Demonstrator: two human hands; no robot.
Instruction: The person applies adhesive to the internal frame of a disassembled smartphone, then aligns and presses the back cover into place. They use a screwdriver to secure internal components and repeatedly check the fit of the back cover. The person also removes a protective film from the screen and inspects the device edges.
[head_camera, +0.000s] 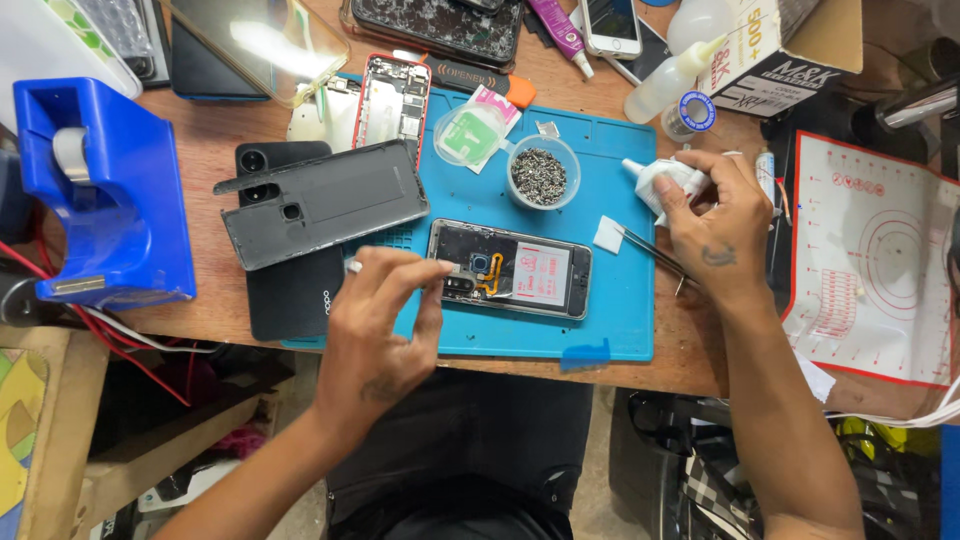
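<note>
Left hand: my left hand (385, 325) rests its fingertips on the left end of the opened phone (511, 269), fingers drawn together and pressing, not wrapped round it.
Right hand: my right hand (712, 215) is closed on a small white tube (657, 181), with tweezers (652, 253) tucked under the palm and pointing left.
Phone position: it lies back-off on the blue mat (615, 330), long axis running left to right, directly ahead of my left hand, which is the nearer; my right hand is off its right end, apart from it.
Close by: a white square pad (607, 234) lies just beside the phone's upper right corner; a clear cup of screws (540, 174) stands behind the phone; a dark back cover (322, 205) lies tilted to the left.
Table: a wooden table (690, 350) carries the mat, a blue tape dispenser (105, 190) at far left, a white silicone mat (870, 270) at right, more phones at the back.
Room: below the table edge I see my dark lap and floor clutter.
</note>
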